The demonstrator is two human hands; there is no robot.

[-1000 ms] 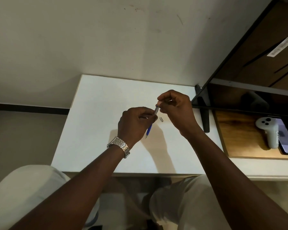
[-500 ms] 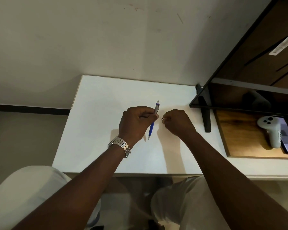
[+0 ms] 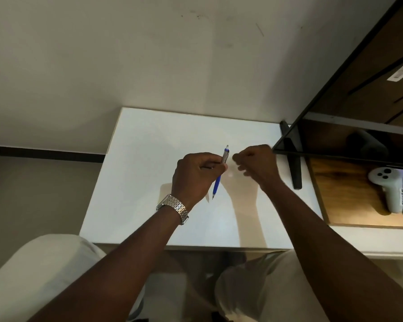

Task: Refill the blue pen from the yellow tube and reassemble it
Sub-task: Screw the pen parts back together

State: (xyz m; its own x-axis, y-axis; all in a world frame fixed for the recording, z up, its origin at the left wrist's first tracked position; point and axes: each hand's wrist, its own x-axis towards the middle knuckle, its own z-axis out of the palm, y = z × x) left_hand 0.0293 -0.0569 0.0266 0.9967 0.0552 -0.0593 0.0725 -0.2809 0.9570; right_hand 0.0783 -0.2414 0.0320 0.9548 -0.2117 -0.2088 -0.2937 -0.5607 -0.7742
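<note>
Nearest, left hand (image 3: 197,175) clenched around the blue pen (image 3: 219,175), gripped mid-barrel, tip slanting down toward the white table (image 3: 149,159), button end up. Best kept steady at that tilt, wrist low, barrel not rolling. Just beside, right hand (image 3: 257,165) curled shut and motion-blurred; possibly pinching a small cap piece, though impossible to tell. Worth slowing down, lining any small part up with the pen's upper end before pressing, then seating it straight along the axis. Farther off, no yellow tube visible anywhere.
</note>
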